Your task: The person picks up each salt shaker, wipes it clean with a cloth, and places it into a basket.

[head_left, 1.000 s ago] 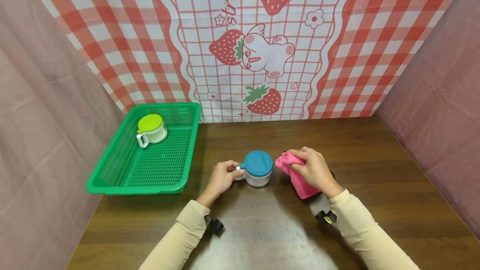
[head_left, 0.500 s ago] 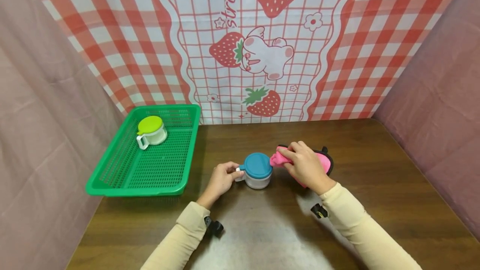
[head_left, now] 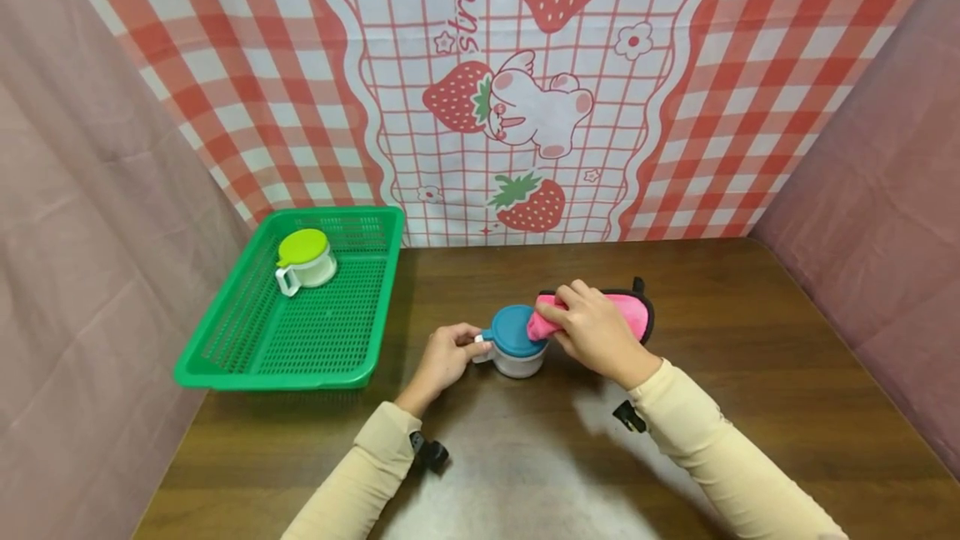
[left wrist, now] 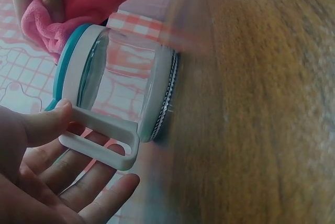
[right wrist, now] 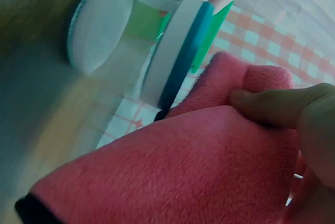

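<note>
A clear jar with a blue lid and a white handle stands upright on the table. My left hand pinches that handle between thumb and fingers, as the left wrist view shows. In my right hand a pink cloth with dark edging is bunched between thumb and fingers. Its bunched end lies against the right side of the blue lid. The rest of the cloth hangs out behind the hand to the right.
To the left stands a green basket with perforated walls. Inside it, near the back, is a similar jar with a lime-green lid. The brown wooden table meets a checked strawberry-print backdrop at the rear.
My right hand has moved left with the pink cloth, from beside the jar onto its blue lid. The left hand keeps its hold on the handle.
</note>
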The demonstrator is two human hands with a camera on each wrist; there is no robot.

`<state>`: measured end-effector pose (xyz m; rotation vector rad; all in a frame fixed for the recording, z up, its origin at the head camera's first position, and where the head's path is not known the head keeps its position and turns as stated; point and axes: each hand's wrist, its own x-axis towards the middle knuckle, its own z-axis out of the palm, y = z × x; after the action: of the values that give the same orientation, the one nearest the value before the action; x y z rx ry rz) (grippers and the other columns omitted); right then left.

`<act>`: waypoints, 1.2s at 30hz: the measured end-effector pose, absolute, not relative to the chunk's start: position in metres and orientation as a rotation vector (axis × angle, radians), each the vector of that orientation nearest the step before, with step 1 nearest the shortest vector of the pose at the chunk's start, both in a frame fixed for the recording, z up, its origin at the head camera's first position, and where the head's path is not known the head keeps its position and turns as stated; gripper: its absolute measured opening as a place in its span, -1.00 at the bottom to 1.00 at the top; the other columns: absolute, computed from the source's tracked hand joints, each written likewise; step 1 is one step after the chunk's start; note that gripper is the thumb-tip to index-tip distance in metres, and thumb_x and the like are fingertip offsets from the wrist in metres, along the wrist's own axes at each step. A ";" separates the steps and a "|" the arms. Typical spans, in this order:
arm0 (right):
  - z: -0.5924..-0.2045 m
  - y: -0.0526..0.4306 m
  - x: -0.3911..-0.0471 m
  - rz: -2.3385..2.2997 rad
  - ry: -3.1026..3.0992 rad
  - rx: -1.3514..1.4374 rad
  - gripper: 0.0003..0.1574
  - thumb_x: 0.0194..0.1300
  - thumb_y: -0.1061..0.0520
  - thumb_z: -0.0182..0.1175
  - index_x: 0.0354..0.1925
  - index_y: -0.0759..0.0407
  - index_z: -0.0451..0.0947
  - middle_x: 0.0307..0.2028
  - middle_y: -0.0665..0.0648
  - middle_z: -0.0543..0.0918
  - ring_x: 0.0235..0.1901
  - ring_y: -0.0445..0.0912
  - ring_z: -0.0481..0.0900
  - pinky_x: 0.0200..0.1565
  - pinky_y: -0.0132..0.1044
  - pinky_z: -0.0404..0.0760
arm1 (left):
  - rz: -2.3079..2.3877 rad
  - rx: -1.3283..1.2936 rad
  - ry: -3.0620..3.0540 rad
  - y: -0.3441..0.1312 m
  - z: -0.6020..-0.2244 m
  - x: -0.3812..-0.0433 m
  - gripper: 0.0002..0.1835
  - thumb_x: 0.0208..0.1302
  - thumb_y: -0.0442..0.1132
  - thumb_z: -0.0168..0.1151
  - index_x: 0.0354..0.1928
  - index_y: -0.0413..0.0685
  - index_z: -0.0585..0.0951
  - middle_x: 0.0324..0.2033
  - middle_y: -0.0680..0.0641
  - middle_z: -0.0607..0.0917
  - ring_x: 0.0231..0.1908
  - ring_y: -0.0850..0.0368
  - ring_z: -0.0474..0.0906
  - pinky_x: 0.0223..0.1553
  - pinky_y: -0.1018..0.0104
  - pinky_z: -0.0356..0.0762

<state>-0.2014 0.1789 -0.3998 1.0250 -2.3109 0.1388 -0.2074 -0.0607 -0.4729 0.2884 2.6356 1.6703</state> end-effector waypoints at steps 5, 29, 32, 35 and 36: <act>-0.402 0.172 -0.199 0.059 -2.332 1.059 -0.62 -0.11 0.21 0.48 -0.21 0.09 0.70 -0.38 0.16 0.55 -0.37 0.04 0.41 -0.38 -0.14 0.48 | 1.666 0.277 2.647 -0.061 -0.472 -0.207 -0.82 0.13 -0.30 0.40 -0.27 -0.29 0.70 -0.37 -0.22 0.77 -0.43 0.26 0.56 -0.39 0.42 0.51; -0.407 0.165 -0.195 0.044 -2.354 1.166 -0.73 -0.02 0.18 0.45 -0.25 0.08 0.69 -0.37 0.12 0.54 -0.35 -0.02 0.39 -0.33 -0.20 0.50 | 1.693 0.232 2.624 -0.060 -0.471 -0.208 -0.82 0.12 -0.32 0.40 -0.27 -0.30 0.71 -0.36 -0.24 0.77 -0.45 0.28 0.56 -0.41 0.42 0.51; -0.407 0.162 -0.196 0.039 -2.348 1.179 -0.72 -0.03 0.19 0.45 -0.26 0.09 0.68 -0.37 0.12 0.54 -0.34 -0.02 0.39 -0.32 -0.20 0.49 | 1.689 0.239 2.626 -0.059 -0.471 -0.208 -0.82 0.12 -0.32 0.40 -0.27 -0.30 0.71 -0.36 -0.24 0.77 -0.47 0.31 0.53 -0.42 0.43 0.50; -0.406 0.160 -0.197 0.039 -2.333 1.193 -0.70 -0.08 0.21 0.46 -0.27 0.08 0.67 -0.38 0.11 0.54 -0.34 -0.02 0.39 -0.31 -0.21 0.49 | 1.693 0.246 2.627 -0.059 -0.471 -0.209 -0.82 0.12 -0.33 0.40 -0.27 -0.31 0.70 -0.38 -0.25 0.76 -0.51 0.33 0.49 -0.44 0.44 0.48; -0.407 0.159 -0.197 0.037 -2.327 1.198 -0.69 -0.09 0.21 0.46 -0.28 0.08 0.67 -0.38 0.10 0.54 -0.34 -0.02 0.39 -0.30 -0.21 0.49 | 1.693 0.253 2.628 -0.059 -0.471 -0.208 -0.82 0.11 -0.34 0.40 -0.27 -0.32 0.70 -0.38 -0.25 0.76 -0.52 0.33 0.48 -0.45 0.44 0.47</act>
<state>-0.1969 0.1590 -0.4068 1.1980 -2.3271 0.0366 -0.2084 -0.0588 -0.4710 0.2529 2.6283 1.6932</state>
